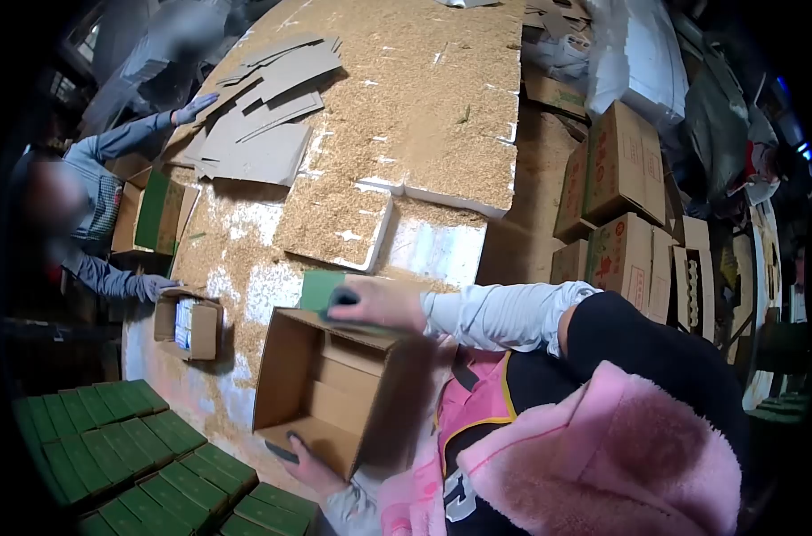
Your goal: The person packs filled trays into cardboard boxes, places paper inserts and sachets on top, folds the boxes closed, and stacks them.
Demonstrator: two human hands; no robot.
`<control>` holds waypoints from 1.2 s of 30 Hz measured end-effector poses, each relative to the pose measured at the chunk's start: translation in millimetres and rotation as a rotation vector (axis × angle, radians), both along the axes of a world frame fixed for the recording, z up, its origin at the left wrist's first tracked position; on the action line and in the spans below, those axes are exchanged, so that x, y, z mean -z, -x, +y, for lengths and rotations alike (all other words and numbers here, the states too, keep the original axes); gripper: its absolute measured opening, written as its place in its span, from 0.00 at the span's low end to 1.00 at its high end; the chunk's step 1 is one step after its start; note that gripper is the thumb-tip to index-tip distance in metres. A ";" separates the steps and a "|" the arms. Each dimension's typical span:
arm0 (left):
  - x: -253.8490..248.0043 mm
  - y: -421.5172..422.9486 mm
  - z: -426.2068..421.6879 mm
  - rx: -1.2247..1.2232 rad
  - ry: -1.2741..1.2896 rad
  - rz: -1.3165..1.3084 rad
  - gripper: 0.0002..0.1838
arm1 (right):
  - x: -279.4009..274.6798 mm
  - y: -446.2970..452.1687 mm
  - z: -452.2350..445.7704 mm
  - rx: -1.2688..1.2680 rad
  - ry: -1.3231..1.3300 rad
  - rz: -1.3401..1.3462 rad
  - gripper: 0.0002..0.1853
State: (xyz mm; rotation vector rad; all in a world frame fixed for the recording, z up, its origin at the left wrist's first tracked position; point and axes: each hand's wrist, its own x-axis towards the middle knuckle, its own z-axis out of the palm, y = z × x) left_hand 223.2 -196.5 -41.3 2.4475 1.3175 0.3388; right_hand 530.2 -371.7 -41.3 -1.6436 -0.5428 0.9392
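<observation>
An open, empty-looking cardboard box (339, 384) is tilted between my two hands. My left hand (309, 466) grips its lower edge, with dark fingertip covering showing and the thumb near the rim. Across the top, my right hand (379, 304) is closed on the upper side, next to a raised green flap (321, 288); it is slightly blurred. Beyond the box lies a white tray filled with sawdust-like grains (330, 219).
A co-worker's gloved hands (194, 109) are at the left, one on flat cardboard sheets (254, 147), one by a small box (205, 332). Green boxes (147, 447) fill the lower left. Cartons (625, 170) are stacked at the right.
</observation>
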 end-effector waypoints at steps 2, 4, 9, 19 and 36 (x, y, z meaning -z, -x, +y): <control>-11.1 -45.4 -14.4 -0.215 0.107 -0.161 0.30 | 65.3 -47.3 4.7 0.447 0.092 -0.021 0.38; 12.1 -30.9 -14.7 -0.250 0.221 -0.413 0.30 | 106.4 -81.5 7.2 0.714 0.495 -0.144 0.44; 4.3 -32.5 -15.2 -0.303 0.298 -0.480 0.30 | 127.6 -99.3 57.7 0.897 0.824 -0.117 0.39; 12.0 -27.0 -17.2 -0.388 0.536 -0.739 0.25 | 158.6 -143.8 130.0 1.158 0.072 -0.107 0.25; 109.6 -117.2 60.5 0.120 0.803 -0.869 0.22 | -77.8 -6.7 34.7 0.112 -0.484 0.505 0.14</control>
